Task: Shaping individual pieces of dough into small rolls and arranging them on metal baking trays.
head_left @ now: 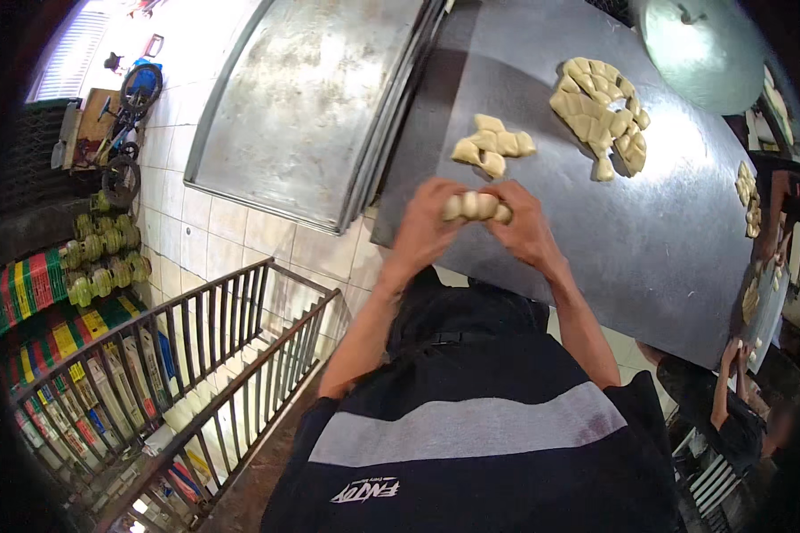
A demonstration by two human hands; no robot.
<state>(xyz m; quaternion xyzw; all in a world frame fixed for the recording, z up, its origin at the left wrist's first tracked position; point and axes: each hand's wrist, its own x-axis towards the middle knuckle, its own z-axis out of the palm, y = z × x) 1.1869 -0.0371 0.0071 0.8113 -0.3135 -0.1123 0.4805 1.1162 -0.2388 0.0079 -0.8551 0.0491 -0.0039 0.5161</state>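
Note:
My left hand (pixel 427 222) and my right hand (pixel 523 226) are closed on a short row of pale dough pieces (pixel 476 206) between them, held over the near edge of the dark metal table (pixel 631 266). A small group of cut dough pieces (pixel 491 133) lies just beyond my hands. A larger cluster of cut dough (pixel 587 102) lies farther back to the right, and more small pieces (pixel 747 191) lie along the table's right edge.
Stacked metal trays (pixel 284 115) stand left of the table. A round pale-green object (pixel 698 49) sits at the back right. A metal railing (pixel 196 338) borders the lower left, with bicycles (pixel 124 133) beyond on the tiles. A co-worker (pixel 738 417) works at the right.

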